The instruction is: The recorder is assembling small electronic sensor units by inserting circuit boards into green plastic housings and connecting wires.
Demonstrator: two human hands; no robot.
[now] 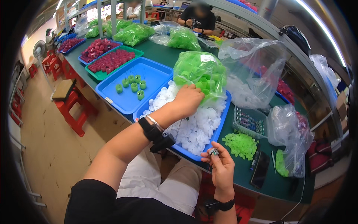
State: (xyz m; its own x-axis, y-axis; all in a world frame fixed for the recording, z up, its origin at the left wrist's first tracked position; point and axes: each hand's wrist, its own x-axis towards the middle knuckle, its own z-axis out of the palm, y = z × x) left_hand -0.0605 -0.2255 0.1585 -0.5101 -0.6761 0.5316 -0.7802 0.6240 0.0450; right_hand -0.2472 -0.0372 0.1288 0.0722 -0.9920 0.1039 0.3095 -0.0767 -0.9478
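My left hand (187,100) reaches over to a clear plastic bag of green cups (201,72), its fingers bent against the bag's near side. What those fingertips hold is hidden by the hand. Lower right, my right hand (220,162) pinches a small electronic part (214,151), which looks like a tiny circuit board, between thumb and fingers. The bag rests on a heap of translucent white discs (197,132) that fills a blue tray (223,121). Left of it, another blue tray (154,71) carries several green cups (134,87) with thin wires sticking up.
Beside my right hand lie loose green discs (240,145), a black phone (260,170) and a clear box of small electronic parts (250,121). Trays of dark red cups (112,62) stand farther left. A red stool (76,108) is by the table. A person (197,18) sits across.
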